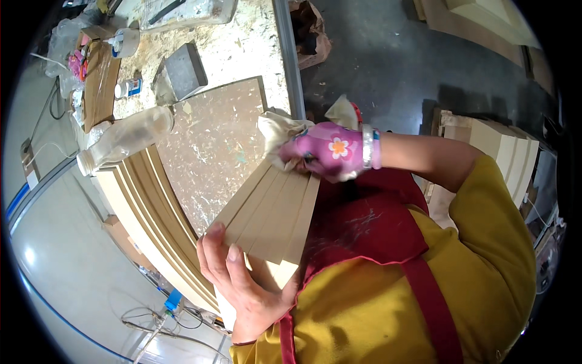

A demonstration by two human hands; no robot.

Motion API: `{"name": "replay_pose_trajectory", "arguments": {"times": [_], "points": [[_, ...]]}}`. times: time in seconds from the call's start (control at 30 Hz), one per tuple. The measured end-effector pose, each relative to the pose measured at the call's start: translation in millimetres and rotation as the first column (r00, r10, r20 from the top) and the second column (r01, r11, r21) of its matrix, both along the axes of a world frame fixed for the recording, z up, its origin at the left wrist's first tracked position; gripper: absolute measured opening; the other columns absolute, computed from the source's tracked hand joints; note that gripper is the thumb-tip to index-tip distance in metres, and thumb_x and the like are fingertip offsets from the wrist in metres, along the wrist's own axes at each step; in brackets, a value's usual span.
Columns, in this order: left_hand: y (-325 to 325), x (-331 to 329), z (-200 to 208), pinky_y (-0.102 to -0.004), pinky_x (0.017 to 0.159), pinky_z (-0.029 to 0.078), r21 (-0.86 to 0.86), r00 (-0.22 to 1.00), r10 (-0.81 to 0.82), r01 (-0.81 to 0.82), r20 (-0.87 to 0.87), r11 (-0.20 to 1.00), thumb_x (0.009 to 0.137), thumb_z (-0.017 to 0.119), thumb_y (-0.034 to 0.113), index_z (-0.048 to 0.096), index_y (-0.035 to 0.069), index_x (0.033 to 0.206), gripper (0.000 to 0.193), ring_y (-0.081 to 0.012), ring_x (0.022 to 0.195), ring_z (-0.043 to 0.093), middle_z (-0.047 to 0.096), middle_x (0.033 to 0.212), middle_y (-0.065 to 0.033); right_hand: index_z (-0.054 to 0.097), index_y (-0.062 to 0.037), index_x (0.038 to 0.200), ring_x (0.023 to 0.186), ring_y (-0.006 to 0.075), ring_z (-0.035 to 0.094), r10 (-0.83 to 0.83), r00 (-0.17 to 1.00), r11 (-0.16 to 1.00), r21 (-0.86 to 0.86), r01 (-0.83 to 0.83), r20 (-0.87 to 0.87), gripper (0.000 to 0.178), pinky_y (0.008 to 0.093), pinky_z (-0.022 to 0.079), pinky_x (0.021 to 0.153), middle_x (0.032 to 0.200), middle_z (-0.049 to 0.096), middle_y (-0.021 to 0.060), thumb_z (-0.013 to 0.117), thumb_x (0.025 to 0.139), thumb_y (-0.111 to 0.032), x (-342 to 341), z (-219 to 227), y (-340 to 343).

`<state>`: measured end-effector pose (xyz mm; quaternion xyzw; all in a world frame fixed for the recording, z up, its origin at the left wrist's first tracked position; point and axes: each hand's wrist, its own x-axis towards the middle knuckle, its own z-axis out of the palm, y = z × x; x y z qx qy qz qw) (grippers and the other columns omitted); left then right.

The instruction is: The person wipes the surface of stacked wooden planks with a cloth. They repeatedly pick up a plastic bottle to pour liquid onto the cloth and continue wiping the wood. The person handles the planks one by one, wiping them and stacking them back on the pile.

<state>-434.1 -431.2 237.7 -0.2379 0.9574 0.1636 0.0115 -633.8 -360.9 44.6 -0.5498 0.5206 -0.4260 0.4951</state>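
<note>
A bundle of long, pale wooden strips (270, 209), side by side, reaches from my body toward the bench. My bare left hand (245, 288) grips its near end, fingers over the left edge. Over the far end is my right hand (330, 148), in a purple glove with a flower pattern. A crumpled cream cloth (282, 130) is bunched in its fingers and pressed against the strips. The glove hides part of the cloth, and the fingertips are hard to make out. Beneath the bundle lies a paint-speckled brown board (209, 148).
More strips (154, 221) are stacked at the left, beside a clear plastic bottle (130, 136). Farther back on the bench are a grey block (185, 70), a small white bottle (128, 88) and a roll of tape (126, 43). Pale boards (500, 148) stand at the right.
</note>
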Motion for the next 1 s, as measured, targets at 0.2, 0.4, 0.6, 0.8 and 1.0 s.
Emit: {"name": "replay_pose_trajectory", "arguments": {"times": [0.2,0.4,0.6,0.8,1.0], "points": [[-1.9,0.9,-4.6,-0.0570,0.100,0.029,0.010,0.999,0.020,-0.020,-0.025,1.000,0.061,0.080,0.029,0.018,0.015,0.147,0.106,-0.0482,0.123,0.036,0.034,0.136,-0.0309,0.062,-0.0104,0.110,0.088,0.0352,0.063,0.034,0.999,0.998,0.050,-0.033,-0.015,0.033,0.0418,0.050,0.078,0.091,0.066,0.0169,0.061,0.077,-0.013,5.0,12.1,-11.0],[2.3,1.5,-0.2,-0.0574,0.100,0.029,-0.006,1.000,0.020,-0.020,0.021,1.000,0.062,0.080,0.030,0.018,0.015,0.146,0.106,-0.0476,0.123,0.036,0.035,0.136,-0.0299,0.060,-0.0051,0.113,0.090,0.0307,0.065,-0.032,0.978,0.981,-0.182,0.070,0.206,0.033,0.0367,0.051,0.078,0.099,0.066,0.0140,0.059,0.081,-0.006,8.6,32.3,-8.5],[5.1,-13.3,2.6,-0.0559,0.102,0.029,0.024,0.999,0.031,-0.031,-0.007,0.999,0.064,0.079,0.027,0.023,0.012,0.143,0.098,-0.0458,0.128,0.032,0.030,0.141,-0.0258,0.059,-0.0111,0.110,0.079,0.0354,0.064,0.000,0.971,0.998,-0.056,-0.013,-0.240,0.028,0.0416,0.051,0.068,0.085,0.065,0.0160,0.058,0.082,-0.012,-5.5,-17.7,-8.6],[-2.2,-3.2,13.9,-0.0570,0.094,0.034,-0.031,0.999,-0.001,0.003,0.037,1.000,0.062,0.078,0.027,0.037,0.010,0.138,0.089,-0.0456,0.122,0.037,0.034,0.141,-0.0228,0.055,-0.0094,0.125,0.100,0.0308,0.062,-0.313,0.862,0.916,-0.366,0.163,-0.399,0.038,0.0386,0.049,0.086,0.111,0.064,0.0117,0.056,0.089,-0.022,-36.3,84.2,-89.7],[-9.5,-0.5,6.4,-0.0508,0.092,0.036,-0.010,0.982,-0.025,0.024,-0.189,1.000,0.061,0.077,0.027,0.036,0.012,0.140,0.091,-0.0397,0.121,0.039,0.033,0.142,-0.0182,0.047,-0.0121,0.138,0.137,0.0287,0.033,-0.264,0.940,0.944,-0.139,0.298,0.218,0.050,0.0420,0.028,0.111,0.144,0.041,0.0110,0.046,0.092,-0.032,-91.1,9.2,-66.4]]}}
